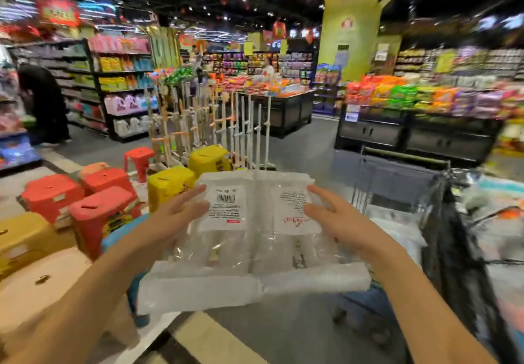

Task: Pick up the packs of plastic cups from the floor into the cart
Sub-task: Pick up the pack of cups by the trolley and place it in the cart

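Two clear packs of plastic cups (255,239) with white printed labels lie side by side in the air in front of me. My left hand (173,210) holds the left pack's edge, fingers laid over its top. My right hand (331,213) holds the right pack's edge the same way. The dark wire cart (402,171) stands just right of the packs, its basket partly behind them, with white packs (397,233) showing inside it.
Red stools (96,213) and yellow stools (167,185) crowd the floor on my left. A rack of white and orange poles (215,128) stands ahead. Store shelves, snack display tables and a person in black (45,103) are farther off.
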